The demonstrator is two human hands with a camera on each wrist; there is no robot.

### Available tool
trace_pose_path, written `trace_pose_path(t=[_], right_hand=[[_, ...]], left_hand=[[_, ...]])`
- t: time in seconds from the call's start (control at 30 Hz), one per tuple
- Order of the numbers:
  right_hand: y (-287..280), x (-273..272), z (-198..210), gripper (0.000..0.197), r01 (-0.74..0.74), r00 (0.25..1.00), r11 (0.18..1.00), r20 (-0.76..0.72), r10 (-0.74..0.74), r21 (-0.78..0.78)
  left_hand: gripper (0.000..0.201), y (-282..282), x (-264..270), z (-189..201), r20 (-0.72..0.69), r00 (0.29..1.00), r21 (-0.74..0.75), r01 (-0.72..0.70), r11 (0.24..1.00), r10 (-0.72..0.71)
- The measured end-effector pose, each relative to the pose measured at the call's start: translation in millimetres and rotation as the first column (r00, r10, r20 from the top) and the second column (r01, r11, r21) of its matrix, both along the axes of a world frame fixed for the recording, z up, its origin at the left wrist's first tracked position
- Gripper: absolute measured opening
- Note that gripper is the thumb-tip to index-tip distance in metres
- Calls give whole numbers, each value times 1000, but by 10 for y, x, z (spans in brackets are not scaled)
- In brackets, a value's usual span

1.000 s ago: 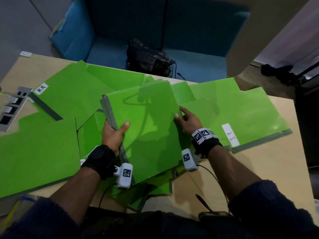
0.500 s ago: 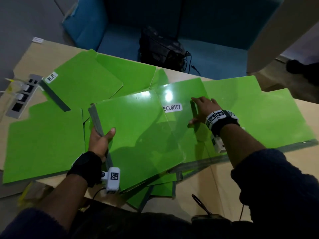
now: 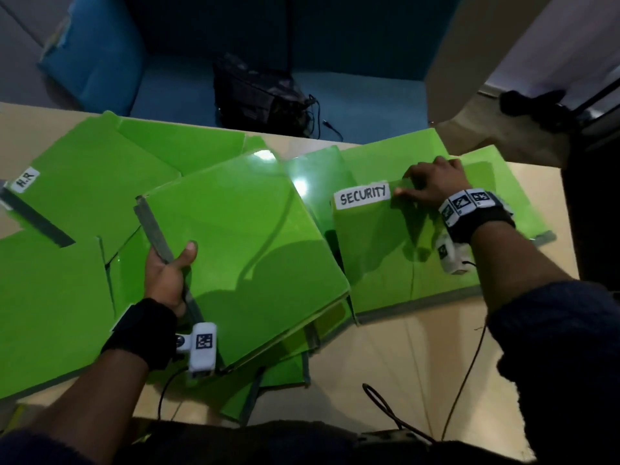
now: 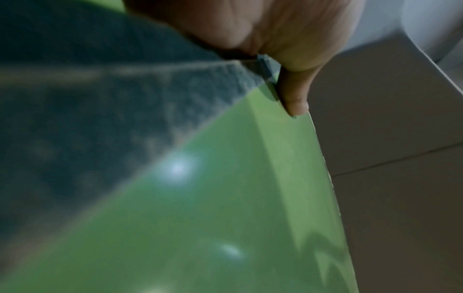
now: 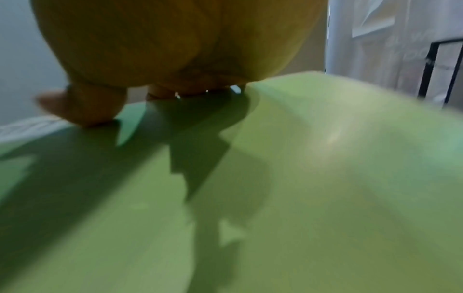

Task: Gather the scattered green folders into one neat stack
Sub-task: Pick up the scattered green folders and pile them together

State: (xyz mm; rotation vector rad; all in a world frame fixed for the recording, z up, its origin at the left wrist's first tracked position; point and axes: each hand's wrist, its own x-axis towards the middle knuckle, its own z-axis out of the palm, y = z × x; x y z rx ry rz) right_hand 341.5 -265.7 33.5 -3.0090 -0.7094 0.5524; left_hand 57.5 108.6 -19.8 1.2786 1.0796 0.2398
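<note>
Several green folders lie scattered and overlapping on a tan table (image 3: 412, 357). My left hand (image 3: 167, 270) grips the grey spine of a green folder (image 3: 248, 250) in the middle, thumb on top; the left wrist view shows that thumb (image 4: 295, 97) pressing on the green cover (image 4: 225, 218). To its right lies a folder labelled SECURITY (image 3: 379, 256). My right hand (image 3: 432, 182) holds its far edge beside the label, fingers curled over the edge. In the right wrist view the hand (image 5: 175, 49) sits at the far edge of the green cover (image 5: 300, 178).
A folder labelled H.R (image 3: 87, 196) lies at the far left, another folder (image 3: 50, 313) in front of it, more under the held one (image 3: 278, 374) and under the right hand (image 3: 496, 176). A black bag (image 3: 258, 92) sits on a blue sofa (image 3: 100, 62) behind the table. A cable (image 3: 385, 407) trails at the near edge.
My right hand left the middle folder's right edge and moved right and away to the SECURITY folder's far edge. The left hand kept its grip on the spine.
</note>
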Motion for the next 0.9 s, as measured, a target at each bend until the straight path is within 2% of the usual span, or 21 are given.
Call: trace_pose_path(t=[0.1, 0.33, 0.43, 0.5, 0.6, 0.67, 0.73, 0.83, 0.9], right_hand=[[-356, 124, 22, 73, -16, 999, 988, -36, 10, -151], [-615, 485, -235, 88, -120, 993, 937, -38, 113, -327], [-547, 602, -378, 94, -123, 992, 944, -18, 123, -305], [-487, 669, -474, 93, -139, 990, 950, -52, 129, -280], [-415, 707, -589, 76, -161, 985, 965, -98, 143, -209], [-409, 724, -635, 71, -165, 984, 970, -104, 148, -180], [-429, 751, -654, 82, -151, 984, 972, -124, 130, -180], [-428, 768, -668, 111, -164, 978, 961, -164, 129, -222], [-407, 739, -683, 116, -214, 973, 935, -147, 178, -283]], left_hand=[[67, -196, 189, -20, 3, 1000, 21, 12, 1000, -12], [72, -522, 392, -192, -35, 999, 1, 42, 999, -42], [79, -566, 377, -268, -86, 994, -3, 62, 998, -62], [72, -598, 404, -302, -130, 990, 18, 63, 998, -61], [71, -604, 392, -358, -157, 986, 29, 54, 998, -49], [75, -614, 400, -363, -165, 985, 17, 48, 999, -44], [74, -631, 416, -353, -167, 985, 17, 36, 999, -33], [73, -640, 434, -352, -169, 985, 18, 42, 999, -38], [74, -634, 422, -344, -174, 983, 13, 57, 998, -54]])
